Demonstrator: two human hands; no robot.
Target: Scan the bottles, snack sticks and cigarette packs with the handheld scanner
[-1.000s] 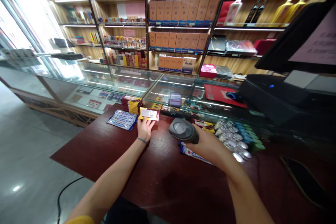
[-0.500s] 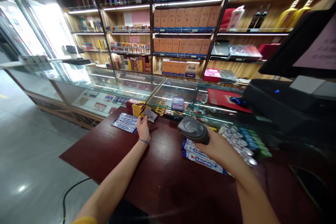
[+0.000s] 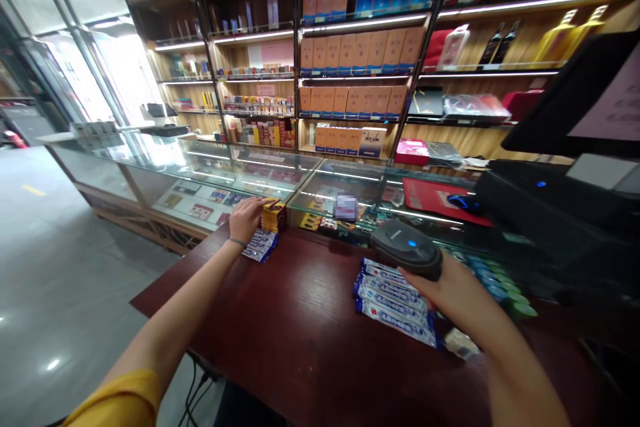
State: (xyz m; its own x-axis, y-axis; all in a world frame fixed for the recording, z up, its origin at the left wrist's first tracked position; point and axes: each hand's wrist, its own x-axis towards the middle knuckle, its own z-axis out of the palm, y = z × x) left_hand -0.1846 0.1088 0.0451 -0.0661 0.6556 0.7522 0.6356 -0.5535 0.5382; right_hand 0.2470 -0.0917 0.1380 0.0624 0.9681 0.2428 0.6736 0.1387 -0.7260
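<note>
My right hand (image 3: 450, 290) grips a dark grey barcode scanner (image 3: 406, 248) with a blue light on top, held over several blue-and-white snack bars (image 3: 393, 300) lying on the dark red wooden table (image 3: 310, 333). My left hand (image 3: 246, 217) reaches to the far left end of the table and rests, fingers curled, on a stack of red-and-yellow packets (image 3: 273, 215). More blue-and-white bars (image 3: 260, 245) lie just under that hand.
A glass display counter (image 3: 280, 177) runs behind the table. Shelves of boxes and bottles (image 3: 360, 67) fill the back wall. A black register and screen (image 3: 560, 167) stand at right. Green-capped items (image 3: 505, 290) lie beyond my right wrist. Cables (image 3: 193, 387) hang below the table edge.
My left hand has carried the yellow packet it held to the stack at the left. My right hand with the scanner has shifted right, above the blue bars. My view has turned left.
</note>
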